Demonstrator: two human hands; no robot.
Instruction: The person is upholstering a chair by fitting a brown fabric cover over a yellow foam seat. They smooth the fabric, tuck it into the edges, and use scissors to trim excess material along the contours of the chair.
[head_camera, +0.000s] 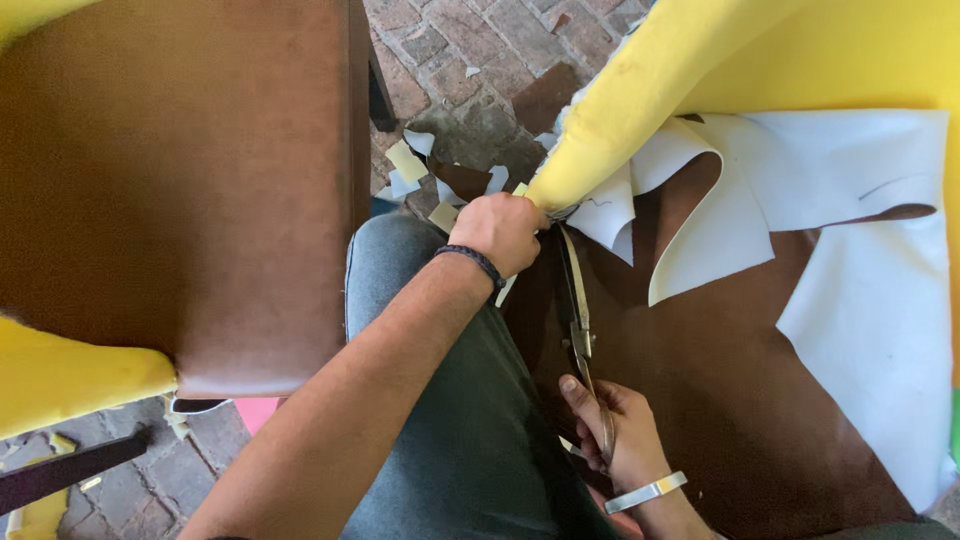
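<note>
Just below the yellow foam's tip, the left hand (505, 232) is pinched tight on the corner of the yellow foam cushion (640, 100), where the brown covering bunches under the fingers; a dark braided band sits on that wrist. Fingers closed, gripping foam tip and probably a fold of covering with it, though the fold itself is hidden under the hand.

Below the foam tip and nearer the body, the right hand (615, 430) is wrapped shut around the handles of long metal scissors (580, 320), a silver bangle on the wrist. The blades run up from that hand toward the foam tip, points ending just beside the left hand's knuckles. Blades look nearly together; can't tell the exact gap.

To do the cut well, judged from here: keep the left pinch taut so the material stands off the foam, keep blade tips clear of the holding fingers, cut close along the foam edge.

Right of the foam tip the brown leatherette sheet (720, 400) spreads out, its white backing (850, 260) curled over. Left of the foam tip stands a brown upholstered chair seat (190, 180); foam scraps (420, 165) lie on the brick floor (460, 60) behind it.
</note>
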